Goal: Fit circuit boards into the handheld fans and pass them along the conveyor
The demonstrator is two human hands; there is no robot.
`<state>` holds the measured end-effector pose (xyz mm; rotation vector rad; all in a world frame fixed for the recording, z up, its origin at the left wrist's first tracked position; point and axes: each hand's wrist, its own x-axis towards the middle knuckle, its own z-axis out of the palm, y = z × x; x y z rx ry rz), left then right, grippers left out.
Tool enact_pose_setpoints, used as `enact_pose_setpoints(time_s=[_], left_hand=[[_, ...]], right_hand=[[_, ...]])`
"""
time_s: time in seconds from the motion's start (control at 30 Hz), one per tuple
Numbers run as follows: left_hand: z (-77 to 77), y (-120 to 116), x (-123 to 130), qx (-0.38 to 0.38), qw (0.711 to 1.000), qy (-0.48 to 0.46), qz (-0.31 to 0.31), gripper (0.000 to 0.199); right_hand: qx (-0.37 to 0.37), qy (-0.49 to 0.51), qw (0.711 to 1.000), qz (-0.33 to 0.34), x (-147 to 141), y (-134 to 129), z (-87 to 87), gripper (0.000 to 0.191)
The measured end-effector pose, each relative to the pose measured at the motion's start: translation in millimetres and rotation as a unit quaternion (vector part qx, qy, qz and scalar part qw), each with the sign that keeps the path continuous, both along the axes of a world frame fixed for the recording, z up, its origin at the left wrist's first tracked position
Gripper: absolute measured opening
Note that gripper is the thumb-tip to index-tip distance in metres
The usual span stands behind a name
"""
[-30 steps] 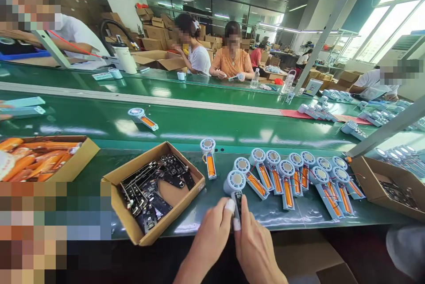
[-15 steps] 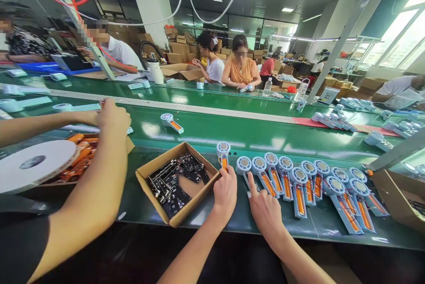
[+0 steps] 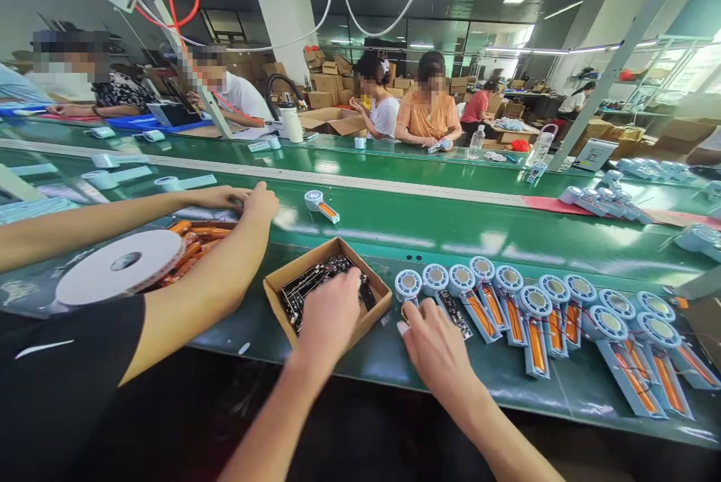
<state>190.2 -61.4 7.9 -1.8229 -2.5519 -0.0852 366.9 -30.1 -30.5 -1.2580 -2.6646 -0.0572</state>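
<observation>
My left hand (image 3: 331,311) is over the cardboard box (image 3: 286,318) of black circuit boards (image 3: 307,290), slightly blurred, its fingertips mostly hidden. My right hand (image 3: 439,347) closes around the handle of a light-blue handheld fan (image 3: 408,284), which has a round head and a silver disc. The hand covers most of that handle. Just right of it lies another fan (image 3: 435,279), with a black circuit board (image 3: 455,314) over its handle. Farther right are several similar fans (image 3: 536,302) with orange cells in open handles and thin red wires.
A co-worker's arms (image 3: 225,272) reach in from the left, over a white reel (image 3: 121,266) and orange cells (image 3: 194,242). One fan (image 3: 321,204) lies on the green conveyor belt (image 3: 383,215). Several people sit across the line. A metal post (image 3: 616,65) stands at right.
My left hand has let go of the fan and moved over the box. My right hand has left the neighbouring fan's circuit board and taken that fan's handle. The view has turned left.
</observation>
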Motion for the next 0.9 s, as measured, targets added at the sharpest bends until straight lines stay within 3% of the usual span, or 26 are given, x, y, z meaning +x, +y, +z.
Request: enact_pose_setpoints(time_s=[0.1,0.2,0.33,0.43,0.57,0.63,0.67,0.73,0.8,0.9], left_hand=[[2.5,36.5,-47.0,-0.019,0.997,0.002,-0.068,0.035],[-9.6,52.8,-61.5,-0.035,0.992,-0.001,-0.121,0.025],[-23.4,49.8,-55.1,-0.029,0.986,-0.006,-0.164,0.024],[-25.3,47.9,-55.1,-0.008,0.982,-0.020,-0.187,0.030],[-15.3,40.3,-66.4,0.033,0.979,-0.061,-0.192,0.031],[-6.0,25.4,-65.5,0.097,0.978,-0.100,-0.156,0.030],[-1.4,14.4,-60.8,0.196,0.959,-0.178,-0.100,0.026],[4.5,-12.3,-41.0,0.352,0.880,-0.318,-0.021,0.018],[1.5,-38.9,-9.2,0.398,0.820,-0.412,0.007,0.011],[-24.9,-62.1,44.2,0.376,0.751,-0.540,0.043,0.014]], right_hand=[[-0.020,0.013,1.000,0.011,-10.6,11.4,-13.6,0.027],[-0.059,0.037,0.998,0.007,-1.2,12.2,-23.1,0.031],[-0.121,0.092,0.988,0.037,21.1,3.0,-19.7,0.032],[-0.164,0.120,0.978,0.047,35.6,0.6,-11.5,0.033],[-0.222,0.195,0.953,0.070,57.8,1.6,-5.1,0.031],[-0.215,0.245,0.943,0.070,68.8,-0.4,-3.9,0.029],[-0.200,0.268,0.940,0.067,72.8,-2.2,-3.0,0.029],[-0.165,0.293,0.939,0.064,75.7,-6.8,0.0,0.030],[-0.135,0.265,0.952,0.072,70.5,-10.0,5.0,0.032],[-0.099,0.135,0.981,0.098,52.7,-7.0,11.8,0.031]])
